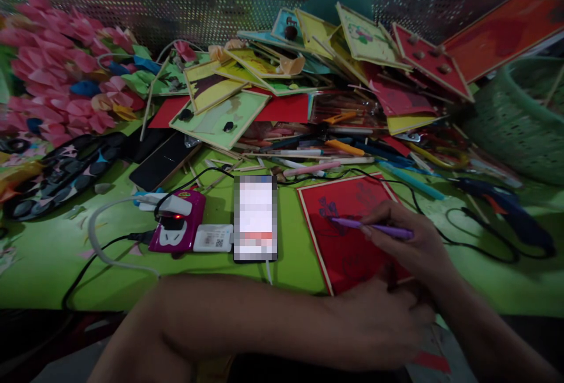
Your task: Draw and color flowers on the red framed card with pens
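Right hand (409,242) is gripping a purple pen (374,228), thumb and fingers closed around its barrel, and is setting the tip on the upper left part of a red card (348,254), where faint drawn lines are showing. That card is lying flat on the green table (53,254), just right of a phone (255,218), with its near edge under the left hand (379,324). This hand is resting there with its forearm stretching across the front of the table. It is too dark and blurred to tell whether its fingers are curled or flat.

Several things are looking risky to me. If the left hand is pressing only lightly, a firm stroke could be dragging the card sideways and bending the line. The right palm is hovering close over the card, so fresh ink may be smearing under it. A black cable (467,246) is running along the card's far edge and looping beside the right wrist — a snag there could be jerking the pen. Loose pens (335,147) are lying just beyond the card, at the foot of a leaning heap of cards (308,60), and may be rolling onto it.
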### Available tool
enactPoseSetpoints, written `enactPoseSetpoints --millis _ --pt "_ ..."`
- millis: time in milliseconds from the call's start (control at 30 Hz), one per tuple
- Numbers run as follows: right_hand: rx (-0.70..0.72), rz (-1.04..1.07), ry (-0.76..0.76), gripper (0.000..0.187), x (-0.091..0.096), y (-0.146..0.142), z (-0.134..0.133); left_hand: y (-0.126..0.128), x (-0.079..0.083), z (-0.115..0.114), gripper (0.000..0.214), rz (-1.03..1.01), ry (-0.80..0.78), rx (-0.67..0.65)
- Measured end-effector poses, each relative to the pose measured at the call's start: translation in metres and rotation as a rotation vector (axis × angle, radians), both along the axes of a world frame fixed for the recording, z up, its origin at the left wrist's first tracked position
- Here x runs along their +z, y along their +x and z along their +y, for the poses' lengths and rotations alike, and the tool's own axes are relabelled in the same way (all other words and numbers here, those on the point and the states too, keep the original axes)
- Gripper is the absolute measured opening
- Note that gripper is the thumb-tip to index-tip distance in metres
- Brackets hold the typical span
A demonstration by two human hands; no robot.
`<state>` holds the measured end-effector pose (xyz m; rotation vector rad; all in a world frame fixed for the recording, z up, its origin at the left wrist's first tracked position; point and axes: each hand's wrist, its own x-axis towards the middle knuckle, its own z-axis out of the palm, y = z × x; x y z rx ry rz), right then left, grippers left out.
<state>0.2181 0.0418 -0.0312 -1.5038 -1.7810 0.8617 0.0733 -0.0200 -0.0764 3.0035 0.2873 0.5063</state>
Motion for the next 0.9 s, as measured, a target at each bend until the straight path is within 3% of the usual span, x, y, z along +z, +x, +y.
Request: enactPoseSetpoints --millis 900 --pt "-0.029 0.011 -0.027 0.018 0.0077 0.004 -0.006 -0.0006 0.0039 0.0036 0.039 -0.029 0.005 -0.015"
